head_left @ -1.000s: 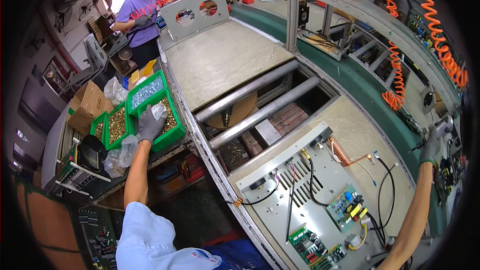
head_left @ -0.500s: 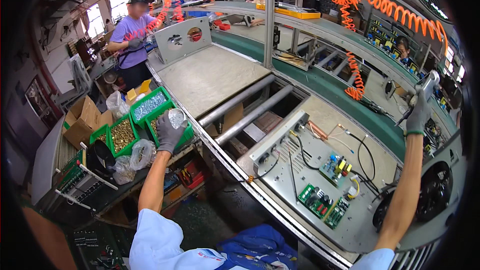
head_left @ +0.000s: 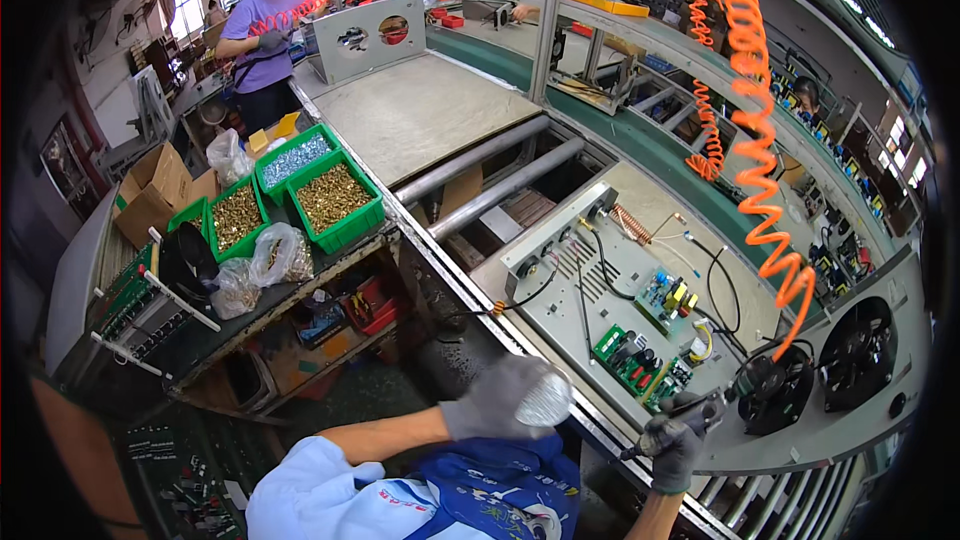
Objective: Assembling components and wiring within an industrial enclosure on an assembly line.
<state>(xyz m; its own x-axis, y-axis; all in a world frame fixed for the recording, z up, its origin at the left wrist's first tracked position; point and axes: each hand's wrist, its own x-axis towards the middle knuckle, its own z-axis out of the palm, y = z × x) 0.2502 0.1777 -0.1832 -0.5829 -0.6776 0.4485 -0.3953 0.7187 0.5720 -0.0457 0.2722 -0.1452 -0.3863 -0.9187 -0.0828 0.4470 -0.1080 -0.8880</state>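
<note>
While the grey-gloved left hand holds a silvery, rounded piece in front of the blue apron, its fingers closed on that shiny, slightly blurred, crinkled-looking form, the gloved right hand has its fingers wrapped around a dark pneumatic screwdriver, joined to an orange coiled hose, beside a grey metal chassis bearing green circuit boards.

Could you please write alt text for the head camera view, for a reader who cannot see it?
In grey gloves, a person's left hand holds a rounded silvery object and the right hand grips a tool near a grey metal panel carrying circuit boards. At left, green bins hold small golden and silvery parts; orange coiled hoses hang overhead.
</note>
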